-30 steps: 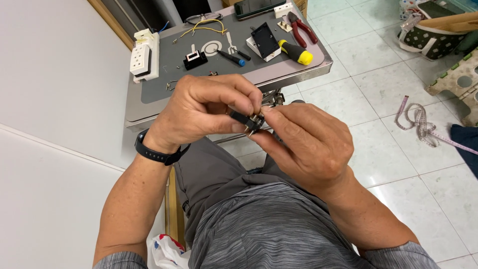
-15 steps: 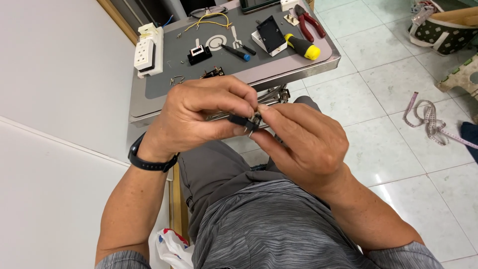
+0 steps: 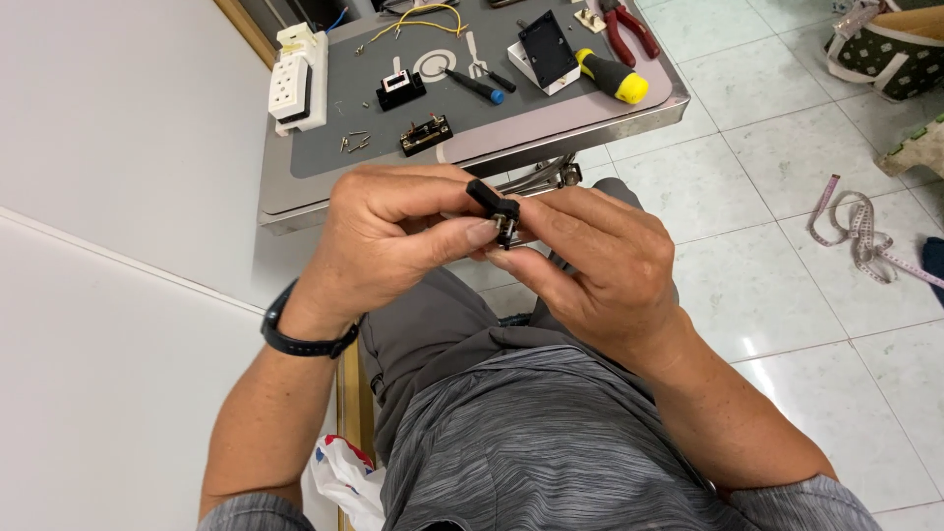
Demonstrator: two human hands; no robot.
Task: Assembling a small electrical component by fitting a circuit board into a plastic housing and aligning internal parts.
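A small black plastic part with metal contacts [image 3: 500, 208] is sitting above the person's lap, its long axis running from ten o'clock down to four o'clock, metal end pointing down. The left hand [image 3: 393, 236] is pinching it closed between thumb and fingers; the right hand [image 3: 590, 265] is gripping it from three o'clock. At twelve o'clock, a grey-matted steel table [image 3: 472, 147] is carrying a yellow-handled screwdriver [image 3: 612, 77].
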